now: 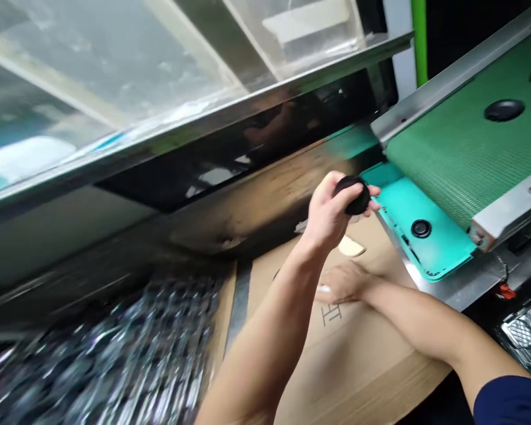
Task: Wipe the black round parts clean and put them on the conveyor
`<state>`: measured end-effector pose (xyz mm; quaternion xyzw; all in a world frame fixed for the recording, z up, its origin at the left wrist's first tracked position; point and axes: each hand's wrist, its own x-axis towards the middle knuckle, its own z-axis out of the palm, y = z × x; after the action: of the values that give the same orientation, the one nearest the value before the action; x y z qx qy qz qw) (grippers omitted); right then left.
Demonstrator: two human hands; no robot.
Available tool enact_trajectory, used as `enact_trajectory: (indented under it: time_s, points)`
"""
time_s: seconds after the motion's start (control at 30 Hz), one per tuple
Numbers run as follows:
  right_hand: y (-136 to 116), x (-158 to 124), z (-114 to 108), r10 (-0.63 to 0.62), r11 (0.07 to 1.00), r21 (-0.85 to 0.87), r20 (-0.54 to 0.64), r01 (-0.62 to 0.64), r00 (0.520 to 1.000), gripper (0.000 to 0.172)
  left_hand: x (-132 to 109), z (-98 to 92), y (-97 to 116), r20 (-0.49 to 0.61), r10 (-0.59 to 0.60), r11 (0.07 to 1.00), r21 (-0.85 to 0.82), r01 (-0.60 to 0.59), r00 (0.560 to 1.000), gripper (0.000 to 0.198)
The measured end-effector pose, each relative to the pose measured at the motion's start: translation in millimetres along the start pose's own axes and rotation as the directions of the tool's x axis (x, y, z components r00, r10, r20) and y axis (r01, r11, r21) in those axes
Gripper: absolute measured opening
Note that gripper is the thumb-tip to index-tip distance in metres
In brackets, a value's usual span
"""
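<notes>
My left hand (330,206) is closed around a round black cap-like piece (353,195), thumb across its face, raised near the end of the green conveyor. Lower down, my right hand (344,281) is over the cardboard (371,336), blurred, with its fingers curled. A small white thing (324,288) shows at its fingertips; its kind is unclear. A pale, flat, rounded piece (351,245) lies on the cardboard between the two hands. Another black round piece (421,228) sits in the turquoise tray (451,245) at the belt's end.
The green conveyor belt (473,147) carries black round pieces (504,110) at the right. Stacked clear plastic trays (159,348) fill the lower left, blurred. More clear plastic trays (528,324) stand at the right edge. A metal-edged machine frame (265,97) runs across the top.
</notes>
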<state>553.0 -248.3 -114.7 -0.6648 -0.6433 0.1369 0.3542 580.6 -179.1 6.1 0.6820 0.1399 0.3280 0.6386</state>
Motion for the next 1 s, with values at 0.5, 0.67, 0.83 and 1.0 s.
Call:
enact_trajectory:
  time_s: [0.5, 0.67, 0.83, 1.0]
  points:
    - [41.5, 35.9, 10.2, 0.150, 0.923, -0.333, -0.150, -0.193, 0.977, 0.040, -153.6, -134.1, -100.8, -0.291, -0.556, 0.593, -0.795, 0.127, 0.779, 0.038]
    - [0.8, 21.4, 45.5, -0.028, 0.984, -0.178, -0.180, -0.005, 0.983, 0.044, -149.8, -129.5, -102.8, -0.324, -0.557, 0.505, -0.863, 0.001, 0.765, 0.038]
    - [-22.0, 11.6, 63.1, -0.161, 0.939, -0.322, -0.095, 0.123, 0.982, 0.041, -149.6, -136.4, -101.4, -0.255, -0.524, 0.464, -0.886, 0.020, 0.813, 0.048]
    - [-13.2, 20.4, 52.7, -0.143, 0.938, -0.330, -0.099, 0.103, 0.985, 0.039, -144.7, -137.0, -104.8, -0.271, -0.538, 0.461, -0.888, 0.009, 0.798, 0.039]
